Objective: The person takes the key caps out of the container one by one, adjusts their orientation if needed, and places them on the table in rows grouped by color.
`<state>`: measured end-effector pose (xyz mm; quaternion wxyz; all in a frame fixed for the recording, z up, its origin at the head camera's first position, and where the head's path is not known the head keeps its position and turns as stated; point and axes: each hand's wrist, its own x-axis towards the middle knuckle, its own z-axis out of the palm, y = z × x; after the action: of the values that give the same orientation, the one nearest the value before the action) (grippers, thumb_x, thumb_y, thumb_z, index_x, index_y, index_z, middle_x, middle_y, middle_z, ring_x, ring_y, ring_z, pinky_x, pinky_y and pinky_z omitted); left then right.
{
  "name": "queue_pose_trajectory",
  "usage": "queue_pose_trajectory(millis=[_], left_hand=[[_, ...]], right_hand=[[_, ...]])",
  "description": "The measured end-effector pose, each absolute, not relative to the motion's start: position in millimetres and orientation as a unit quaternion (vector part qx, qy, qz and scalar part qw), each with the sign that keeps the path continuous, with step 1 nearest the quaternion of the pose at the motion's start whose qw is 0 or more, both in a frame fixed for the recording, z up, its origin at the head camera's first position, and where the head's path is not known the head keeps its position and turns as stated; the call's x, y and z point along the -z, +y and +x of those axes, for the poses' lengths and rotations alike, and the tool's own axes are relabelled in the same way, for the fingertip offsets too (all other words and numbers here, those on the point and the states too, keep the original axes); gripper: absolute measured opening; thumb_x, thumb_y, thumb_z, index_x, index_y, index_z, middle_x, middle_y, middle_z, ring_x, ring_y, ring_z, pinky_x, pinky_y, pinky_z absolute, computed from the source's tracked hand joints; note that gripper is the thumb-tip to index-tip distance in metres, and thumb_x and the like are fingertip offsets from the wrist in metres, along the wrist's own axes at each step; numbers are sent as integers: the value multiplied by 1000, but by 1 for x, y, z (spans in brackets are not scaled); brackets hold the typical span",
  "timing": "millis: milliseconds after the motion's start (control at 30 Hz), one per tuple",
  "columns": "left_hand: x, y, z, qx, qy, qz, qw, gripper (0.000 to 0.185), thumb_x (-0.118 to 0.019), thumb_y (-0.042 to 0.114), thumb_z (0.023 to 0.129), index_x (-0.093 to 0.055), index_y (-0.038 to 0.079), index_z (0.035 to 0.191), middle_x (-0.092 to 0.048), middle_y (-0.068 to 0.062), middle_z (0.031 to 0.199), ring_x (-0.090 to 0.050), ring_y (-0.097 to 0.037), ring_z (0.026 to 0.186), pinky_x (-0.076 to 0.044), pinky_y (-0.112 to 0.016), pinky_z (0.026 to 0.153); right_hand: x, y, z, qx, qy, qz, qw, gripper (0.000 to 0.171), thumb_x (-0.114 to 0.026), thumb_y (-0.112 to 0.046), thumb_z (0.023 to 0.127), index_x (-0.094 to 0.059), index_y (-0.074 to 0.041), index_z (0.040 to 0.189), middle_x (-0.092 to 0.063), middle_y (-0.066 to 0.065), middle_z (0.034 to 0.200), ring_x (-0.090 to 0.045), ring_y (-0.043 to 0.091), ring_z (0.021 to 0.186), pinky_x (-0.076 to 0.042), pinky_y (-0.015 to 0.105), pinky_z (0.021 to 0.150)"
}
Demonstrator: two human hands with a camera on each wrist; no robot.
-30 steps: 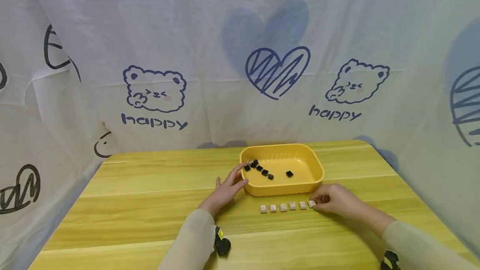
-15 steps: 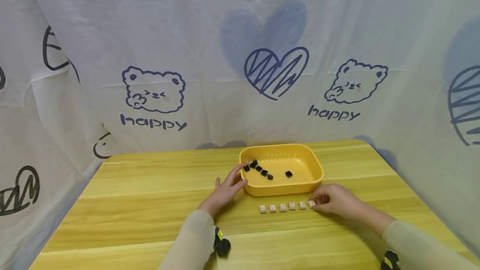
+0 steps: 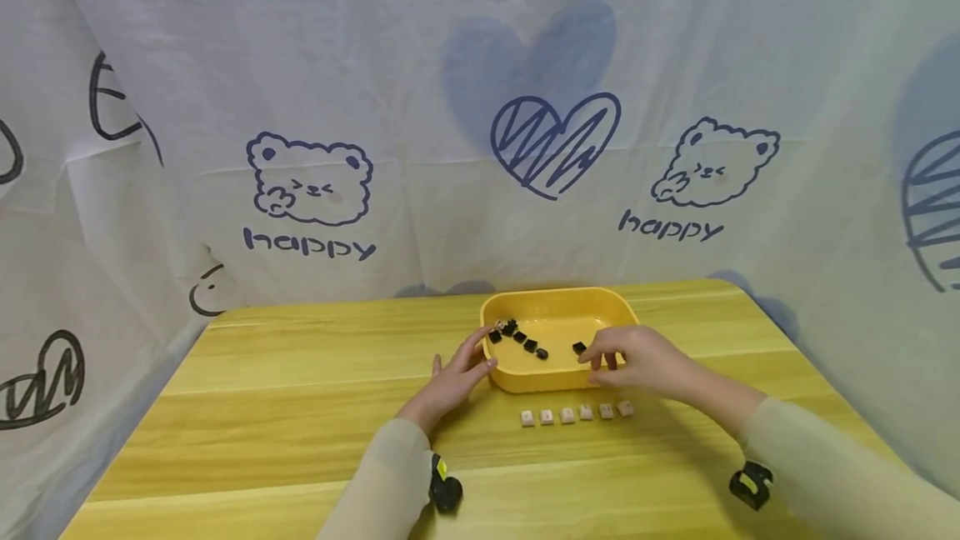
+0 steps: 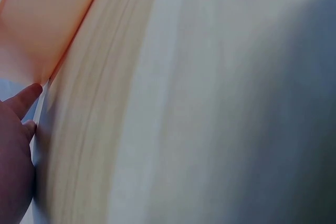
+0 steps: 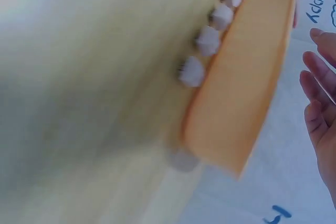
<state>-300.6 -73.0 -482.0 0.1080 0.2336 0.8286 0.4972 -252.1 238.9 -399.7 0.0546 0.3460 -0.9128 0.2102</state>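
Note:
A yellow tray (image 3: 557,296) stands mid-table with several black keycaps (image 3: 525,340) inside, and one black keycap (image 3: 579,347) lies apart to the right. A row of several white keycaps (image 3: 576,413) lies on the table just in front of the tray. My left hand (image 3: 480,350) rests with straight fingers against the tray's left wall. My right hand (image 3: 600,361) hovers over the tray's front right rim. Its fingers are loose and empty, with the tips near the lone black keycap. The right wrist view shows the tray wall (image 5: 247,77), the white keycaps (image 5: 207,40) and my right hand (image 5: 320,93).
The wooden table (image 3: 300,407) is backed by a white printed curtain (image 3: 315,190) on three sides. The left wrist view shows my left hand (image 4: 16,145) beside the tray's wall (image 4: 42,24). A black and yellow wrist device (image 3: 445,490) sits on each sleeve.
My right hand left the right end of the white keycap row and moved up and left over the tray. The left hand and tray stayed put.

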Motion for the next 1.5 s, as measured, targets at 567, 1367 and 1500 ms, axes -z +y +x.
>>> queue_pose_trajectory(millis=[567, 1367, 1500], left_hand=[[478, -73, -300, -501, 829, 227, 104, 59, -46, 36, 104, -21, 25, 156, -38, -12, 152, -28, -31, 142, 23, -58, 107], [483, -73, -300, -491, 832, 242, 90, 59, -47, 38, 103, -23, 24, 156, -39, -15, 151, -31, -30, 141, 20, -61, 107], [482, -75, -300, -489, 834, 240, 91, 59, -47, 38, 103, -23, 25, 156, -38, -14, 152, -30, -28, 142, 20, -61, 107]], right_hand=[[392, 175, -320, -218, -923, 316, -22, 19, -77, -17, 85, -74, -16, 104, -69, 2, 102, -62, 18, 88, -53, 30, 73], [428, 127, -375, -112, -939, 323, -49, 39, -76, -4, 81, -71, -14, 118, -67, -1, 115, -61, 16, 105, -49, 35, 93], [427, 124, -380, -87, -938, 332, -52, 37, -75, -3, 82, -71, -15, 116, -68, -2, 114, -61, 17, 107, -48, 36, 96]])
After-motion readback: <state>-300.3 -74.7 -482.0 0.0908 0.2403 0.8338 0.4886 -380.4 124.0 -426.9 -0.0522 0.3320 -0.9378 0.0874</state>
